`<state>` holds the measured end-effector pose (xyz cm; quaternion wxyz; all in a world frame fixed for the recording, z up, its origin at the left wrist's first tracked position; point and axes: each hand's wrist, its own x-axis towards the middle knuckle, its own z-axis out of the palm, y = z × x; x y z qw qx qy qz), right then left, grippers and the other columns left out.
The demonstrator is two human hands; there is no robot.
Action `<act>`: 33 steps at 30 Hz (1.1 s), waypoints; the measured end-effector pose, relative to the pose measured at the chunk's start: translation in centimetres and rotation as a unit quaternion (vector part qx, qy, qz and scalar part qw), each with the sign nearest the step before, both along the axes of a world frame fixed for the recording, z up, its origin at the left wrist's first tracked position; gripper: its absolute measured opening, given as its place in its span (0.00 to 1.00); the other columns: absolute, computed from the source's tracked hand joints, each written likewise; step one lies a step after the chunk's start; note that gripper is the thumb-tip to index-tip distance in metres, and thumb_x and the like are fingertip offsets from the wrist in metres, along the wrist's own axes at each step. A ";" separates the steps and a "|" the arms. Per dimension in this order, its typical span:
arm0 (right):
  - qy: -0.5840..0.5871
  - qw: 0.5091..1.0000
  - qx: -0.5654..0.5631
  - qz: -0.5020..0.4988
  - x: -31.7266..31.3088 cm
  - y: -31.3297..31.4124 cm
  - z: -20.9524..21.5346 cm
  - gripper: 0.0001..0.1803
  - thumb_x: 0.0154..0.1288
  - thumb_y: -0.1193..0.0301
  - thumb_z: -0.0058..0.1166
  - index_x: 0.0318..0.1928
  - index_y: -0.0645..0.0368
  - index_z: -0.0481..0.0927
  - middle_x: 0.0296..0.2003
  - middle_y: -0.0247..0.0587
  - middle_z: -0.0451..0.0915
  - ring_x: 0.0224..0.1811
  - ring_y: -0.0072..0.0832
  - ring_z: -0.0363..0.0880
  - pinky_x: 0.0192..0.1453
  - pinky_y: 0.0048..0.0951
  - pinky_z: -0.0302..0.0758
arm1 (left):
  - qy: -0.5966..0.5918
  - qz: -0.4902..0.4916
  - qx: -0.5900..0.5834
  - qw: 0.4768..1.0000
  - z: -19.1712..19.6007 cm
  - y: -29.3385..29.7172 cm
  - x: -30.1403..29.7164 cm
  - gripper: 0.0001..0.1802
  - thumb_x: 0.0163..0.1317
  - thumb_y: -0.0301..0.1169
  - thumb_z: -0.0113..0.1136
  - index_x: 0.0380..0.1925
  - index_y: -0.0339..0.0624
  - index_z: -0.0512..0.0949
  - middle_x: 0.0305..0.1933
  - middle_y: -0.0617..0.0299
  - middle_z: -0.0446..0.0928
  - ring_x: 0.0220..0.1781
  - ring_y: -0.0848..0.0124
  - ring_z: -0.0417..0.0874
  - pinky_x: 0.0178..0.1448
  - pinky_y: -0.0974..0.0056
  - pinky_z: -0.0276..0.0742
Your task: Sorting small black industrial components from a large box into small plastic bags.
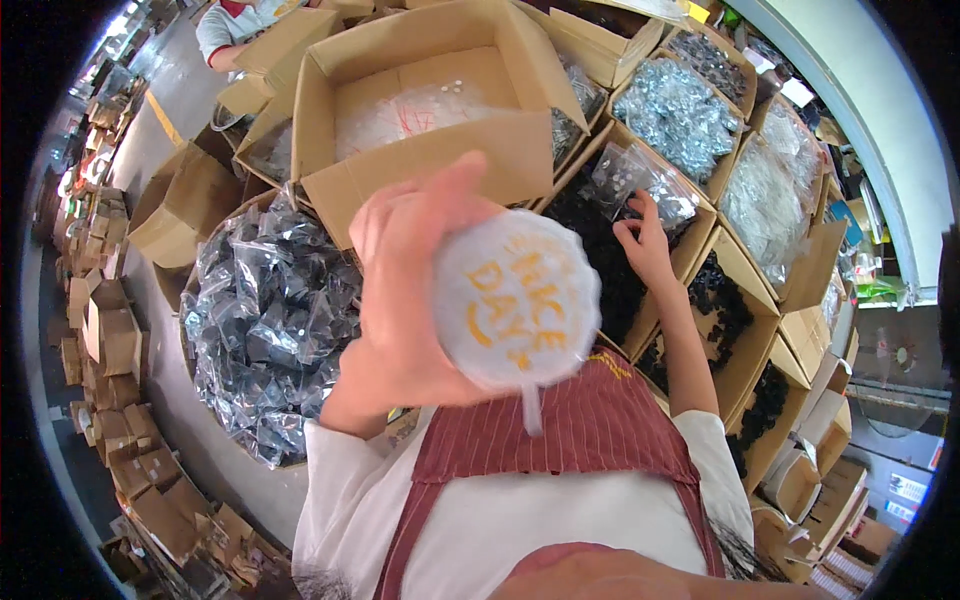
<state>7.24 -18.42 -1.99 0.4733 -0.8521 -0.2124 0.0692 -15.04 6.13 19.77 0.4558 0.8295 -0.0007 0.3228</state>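
Observation:
Raised close in front of me, my left hand [400, 290] is wrapped round the side of a cup [515, 300]. Its round whitish top carries yellow lettering and a smile mark, and a pale narrow tab hangs off the rim nearest me. The hand and cup are partly blurred. Farther right, my right hand [645, 240] is over an open box of small black parts [610, 265]. Thumb and forefinger are bent toward each other at the edge of a clear plastic bag [645, 185] with small pieces in it; what they pinch is too small to make out.
Ahead is a big open carton [430, 180] with clear bags and red strips. A large container of grey plastic bags [275, 320] stands left. Boxes of bagged parts [680, 110] and black pieces [715, 310] line the right. Another person's sleeve [225, 30] shows far left.

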 end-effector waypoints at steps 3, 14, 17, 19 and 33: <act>-0.023 1.000 -0.003 -0.006 0.5 -0.7 -1.0 0.37 0.68 0.71 0.57 0.73 0.63 0.55 0.62 0.58 0.71 0.47 0.36 0.82 0.55 0.38 0.76 | -0.017 -0.021 0.079 0.997 1.6 -1.3 0.3 0.54 0.36 0.50 0.80 0.64 0.36 0.71 0.46 0.64 0.79 0.51 0.64 0.74 0.65 0.51 0.58; -0.026 0.999 -0.033 -0.027 0.8 -0.9 -0.9 0.38 0.69 0.73 0.57 0.73 0.64 0.53 0.63 0.59 0.70 0.47 0.36 0.82 0.55 0.38 0.76 | -0.152 0.000 0.174 0.973 3.3 -2.6 0.8 0.46 0.52 0.39 0.76 0.65 0.25 0.64 0.35 0.50 0.82 0.34 0.68 0.81 0.51 0.62 0.73; -0.029 0.999 -0.027 -0.030 1.1 -1.4 -1.6 0.39 0.68 0.74 0.57 0.74 0.64 0.53 0.64 0.59 0.69 0.46 0.36 0.82 0.55 0.38 0.76 | -0.122 0.018 0.136 0.983 3.4 -3.0 0.3 0.50 0.51 0.39 0.78 0.67 0.26 0.62 0.39 0.48 0.82 0.37 0.68 0.82 0.45 0.68 0.74; -0.036 0.999 -0.028 -0.025 1.1 -1.4 -1.8 0.39 0.68 0.74 0.57 0.74 0.64 0.52 0.64 0.59 0.69 0.46 0.36 0.82 0.55 0.38 0.76 | -0.113 0.030 0.125 0.985 3.5 -2.9 0.2 0.49 0.51 0.38 0.78 0.67 0.26 0.62 0.39 0.48 0.82 0.37 0.68 0.82 0.45 0.68 0.75; -0.042 0.998 -0.039 -0.025 1.1 -1.4 -2.2 0.39 0.67 0.74 0.57 0.74 0.64 0.54 0.64 0.59 0.69 0.47 0.36 0.81 0.55 0.38 0.76 | -0.127 0.069 0.119 0.982 3.6 -2.8 0.1 0.46 0.53 0.36 0.76 0.67 0.26 0.63 0.39 0.48 0.82 0.37 0.67 0.83 0.45 0.67 0.76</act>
